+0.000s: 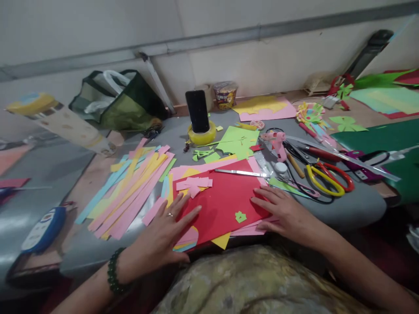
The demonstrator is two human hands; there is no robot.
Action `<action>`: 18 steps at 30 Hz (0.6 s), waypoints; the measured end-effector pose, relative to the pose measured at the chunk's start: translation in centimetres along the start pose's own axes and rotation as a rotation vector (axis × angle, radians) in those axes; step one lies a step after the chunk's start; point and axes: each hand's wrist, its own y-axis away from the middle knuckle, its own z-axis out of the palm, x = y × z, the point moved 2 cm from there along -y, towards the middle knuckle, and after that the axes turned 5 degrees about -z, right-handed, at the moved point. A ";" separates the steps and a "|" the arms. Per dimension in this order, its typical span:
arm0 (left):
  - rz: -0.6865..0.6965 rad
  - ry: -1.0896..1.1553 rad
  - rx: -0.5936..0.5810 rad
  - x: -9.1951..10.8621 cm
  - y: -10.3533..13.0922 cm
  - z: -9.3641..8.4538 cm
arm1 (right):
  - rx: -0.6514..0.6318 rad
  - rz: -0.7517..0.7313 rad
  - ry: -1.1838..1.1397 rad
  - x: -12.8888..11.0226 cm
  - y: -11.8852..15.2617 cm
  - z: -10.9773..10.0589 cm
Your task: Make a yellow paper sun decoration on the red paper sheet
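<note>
Currently, left hand (pixel 163 231): palm down, fingers splayed wide, fingertips at the left part of a flat red paper sheet (pixel 225 192); whether they press on it, cannot tell.
Right hand (pixel 288 213): palm down, fingers spread, fingertips over the sheet's right edge; pressure likewise cannot be told.
Red sheet: between the two hands, on top of layered pink and yellow papers, near the front edge of a grey worktop (pixel 363 207).
Green cutout: small light-green flower-shaped paper piece (pixel 240 216), on the red sheet, nearer the right hand.
Pink scraps: short pale-pink paper strips (pixel 196 185), overlapping, just beyond the left fingertips.
Strip pile: long pink, yellow and blue paper strips (pixel 140 187), fanned out left of the sheet.
Tools: narrow silver metal tool (pixel 240 173) across the sheet's far edge; pink plastic glue gun (pixel 278 141) and scissors with yellow and red loop handles (pixel 327 176) beyond the right hand.
Phone: black smartphone (pixel 197 110), propped upright, leaning slightly, in a yellow tape roll (pixel 196 138).
</note>
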 end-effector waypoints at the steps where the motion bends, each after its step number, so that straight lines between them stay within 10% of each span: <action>1: -0.008 -0.002 0.021 -0.2 0.2 0.1 | 0.024 -0.014 0.020 0.0 0.1 0.1; 18: -0.259 0.226 -0.007 -1.7 1.1 2.2 | 0.113 0.064 0.131 -0.5 0.9 0.5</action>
